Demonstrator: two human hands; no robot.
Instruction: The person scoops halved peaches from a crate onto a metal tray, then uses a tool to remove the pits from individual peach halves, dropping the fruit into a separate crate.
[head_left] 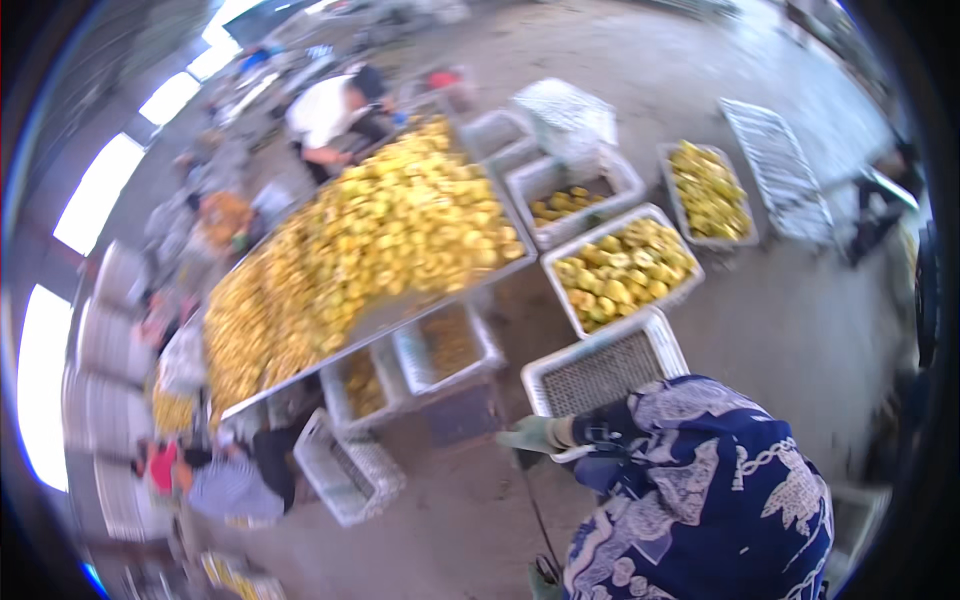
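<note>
My right arm, in a blue sleeve with a pale floral print, bends across the lower right. My right hand, in a grey-green glove, is blurred beside the near left corner of a white plastic crate with a mesh bottom. Its fingers look closed; what they hold is unclear. From below that hand a thin dark cord or rod runs down toward my left hand, which is gloved and mostly cut off at the lower edge. Beyond the mesh-bottomed crate stands another crate, filled with yellow, round fruit-like pieces.
A large table is heaped with yellow pieces. More white crates line its right side, and a tipped crate lies on the floor. A person in white bends at the far side; another person is at the left.
</note>
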